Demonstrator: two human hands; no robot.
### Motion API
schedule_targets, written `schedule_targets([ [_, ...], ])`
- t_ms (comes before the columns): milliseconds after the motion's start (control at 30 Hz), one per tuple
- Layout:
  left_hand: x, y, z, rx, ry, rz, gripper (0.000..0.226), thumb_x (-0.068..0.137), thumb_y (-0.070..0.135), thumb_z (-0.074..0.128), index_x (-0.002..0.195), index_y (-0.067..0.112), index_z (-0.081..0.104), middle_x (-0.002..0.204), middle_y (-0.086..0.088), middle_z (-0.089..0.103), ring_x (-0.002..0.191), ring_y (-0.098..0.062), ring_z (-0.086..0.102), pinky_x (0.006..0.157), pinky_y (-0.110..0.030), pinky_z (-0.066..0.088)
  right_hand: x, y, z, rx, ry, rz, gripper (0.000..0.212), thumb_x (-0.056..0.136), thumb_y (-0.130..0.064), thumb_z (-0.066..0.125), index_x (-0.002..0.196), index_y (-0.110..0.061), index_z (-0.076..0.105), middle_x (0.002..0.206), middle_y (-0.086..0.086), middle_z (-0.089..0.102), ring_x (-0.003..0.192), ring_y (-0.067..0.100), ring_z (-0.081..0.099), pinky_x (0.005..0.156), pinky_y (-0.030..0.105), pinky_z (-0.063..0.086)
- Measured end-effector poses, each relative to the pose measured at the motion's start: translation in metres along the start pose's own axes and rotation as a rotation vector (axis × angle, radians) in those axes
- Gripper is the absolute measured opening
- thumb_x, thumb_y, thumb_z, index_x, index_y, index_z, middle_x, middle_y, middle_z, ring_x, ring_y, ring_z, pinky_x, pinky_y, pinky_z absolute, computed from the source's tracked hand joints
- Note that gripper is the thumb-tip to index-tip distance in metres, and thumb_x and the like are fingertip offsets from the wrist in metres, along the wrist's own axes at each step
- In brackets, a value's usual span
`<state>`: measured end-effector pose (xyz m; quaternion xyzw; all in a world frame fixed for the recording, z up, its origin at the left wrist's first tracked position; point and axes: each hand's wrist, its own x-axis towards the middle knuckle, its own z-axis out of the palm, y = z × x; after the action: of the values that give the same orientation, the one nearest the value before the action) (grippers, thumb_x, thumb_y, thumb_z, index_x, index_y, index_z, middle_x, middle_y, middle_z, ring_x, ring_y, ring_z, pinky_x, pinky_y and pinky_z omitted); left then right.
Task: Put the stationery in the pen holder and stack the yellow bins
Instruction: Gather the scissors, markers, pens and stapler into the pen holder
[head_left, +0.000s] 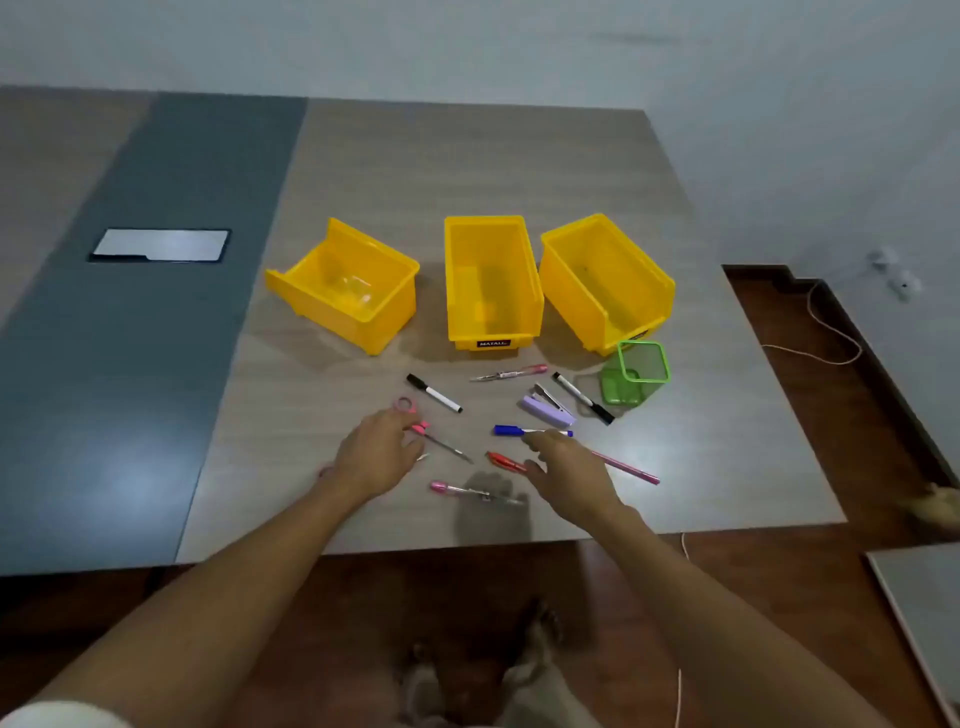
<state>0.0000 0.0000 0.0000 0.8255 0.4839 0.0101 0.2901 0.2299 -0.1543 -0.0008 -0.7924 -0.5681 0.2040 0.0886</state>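
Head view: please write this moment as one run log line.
left hand: over pink scissors | right hand: at blue marker | pen holder: empty | yellow bins: unstacked

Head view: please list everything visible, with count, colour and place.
yellow bins: three, yellow, empty, side by side mid-table
pen holder: one, green mesh, empty, right of the pens
markers: three; two black-capped, one blue, scattered
pens: four; three pink, one red, scattered
stapler: one, lilac, near the holder
scissors: one, pink-handled, by the left hand
table: one, grey wood
left hand: open
right hand: open, fingers at the blue marker
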Motion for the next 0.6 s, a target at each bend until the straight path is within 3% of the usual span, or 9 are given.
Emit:
schedule_targets([
  [167, 0.013, 0.010, 0.023, -0.081, 0.035, -0.205, 0.030, 0.090, 0.035, 0.063, 0.116, 0.023, 0.073, 0.112, -0.004, 0.072, 0.107, -0.030, 0.066, 0.079, -0.034, 0.049, 0.018, 0.006, 0.016, 0.003, -0.114, -0.007, 0.035, 0.097, -0.021, 0.057, 0.131, -0.017, 0.061, 0.133, 0.005, 0.062, 0.118, 0.026, 0.060, 0.091, 0.042, 0.054],
  [300, 0.033, 0.017, 0.043, -0.213, 0.091, -0.387, 0.031, 0.087, 0.047, 0.068, 0.104, 0.020, 0.070, 0.106, -0.009, 0.073, 0.103, -0.034, 0.067, 0.087, -0.040, 0.055, 0.035, 0.021, 0.028, -0.002, -0.135, -0.043, 0.012, 0.095, -0.022, 0.058, 0.101, -0.016, 0.065, 0.104, 0.004, 0.066, 0.097, 0.026, 0.064, 0.077, 0.042, 0.056],
  [367, 0.044, 0.024, 0.052, -0.277, 0.161, -0.473, 0.037, 0.085, 0.046, 0.074, 0.101, 0.014, 0.064, 0.104, -0.016, 0.070, 0.101, -0.037, 0.065, 0.085, -0.040, 0.053, 0.043, 0.027, 0.035, -0.001, -0.151, -0.078, 0.013, 0.096, -0.026, 0.056, 0.090, -0.018, 0.064, 0.090, 0.002, 0.065, 0.082, 0.022, 0.063, 0.073, 0.042, 0.056],
  [500, 0.061, 0.040, 0.061, -0.348, 0.266, -0.668, 0.063, 0.081, 0.042, 0.081, 0.119, 0.002, 0.051, 0.118, -0.026, 0.064, 0.111, -0.045, 0.062, 0.088, -0.046, 0.050, 0.058, 0.040, 0.037, 0.010, -0.240, -0.142, 0.021, 0.098, -0.032, 0.056, 0.095, -0.017, 0.070, 0.091, 0.002, 0.068, 0.079, 0.019, 0.063, 0.075, 0.040, 0.057],
  [600, 0.073, 0.043, 0.067, -0.406, 0.304, -0.800, 0.066, 0.079, 0.029, 0.083, 0.123, 0.001, 0.043, 0.124, -0.029, 0.062, 0.113, -0.048, 0.062, 0.090, -0.049, 0.052, 0.068, 0.046, 0.031, 0.048, -0.213, -0.124, 0.019, 0.093, -0.024, 0.056, 0.099, -0.013, 0.071, 0.094, 0.005, 0.064, 0.086, 0.024, 0.062, 0.075, 0.039, 0.054],
])
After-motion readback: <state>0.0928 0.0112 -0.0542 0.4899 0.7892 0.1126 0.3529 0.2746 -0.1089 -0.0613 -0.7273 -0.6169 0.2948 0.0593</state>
